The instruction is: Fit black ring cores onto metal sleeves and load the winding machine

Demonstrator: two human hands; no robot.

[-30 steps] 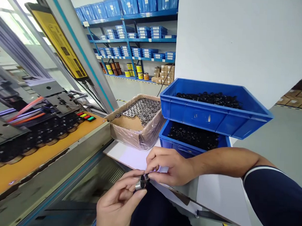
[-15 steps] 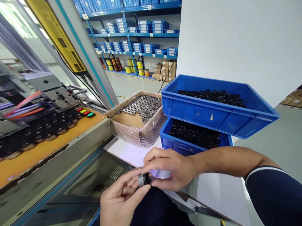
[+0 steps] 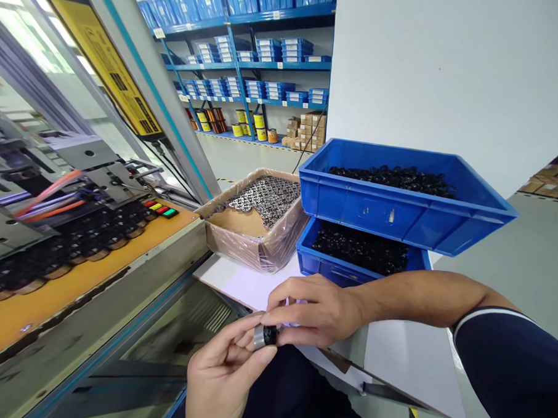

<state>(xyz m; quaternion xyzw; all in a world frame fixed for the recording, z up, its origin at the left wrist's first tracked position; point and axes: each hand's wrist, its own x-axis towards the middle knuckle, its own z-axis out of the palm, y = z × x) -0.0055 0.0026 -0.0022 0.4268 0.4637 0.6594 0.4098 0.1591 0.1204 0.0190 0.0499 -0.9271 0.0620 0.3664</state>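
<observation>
My left hand (image 3: 223,373) pinches a small silver cylinder (image 3: 259,337) between thumb and fingers, low in the middle of the view. My right hand (image 3: 316,309) comes in from the right and closes its fingertips on the black part (image 3: 270,335) at the cylinder's right end. Both hands meet over the front edge of a white board (image 3: 406,356). What the black part is exactly I cannot make out.
A cardboard box (image 3: 254,245) lined with plastic holds several silver parts. Two stacked blue bins (image 3: 399,208) hold small black parts. On the left, a machine with an orange deck (image 3: 72,280) carries rows of black parts. Blue shelves (image 3: 267,67) stand far behind.
My hands have drawn closer together; the right fingers now cover more of the black part on the cylinder. The view shifted slightly.
</observation>
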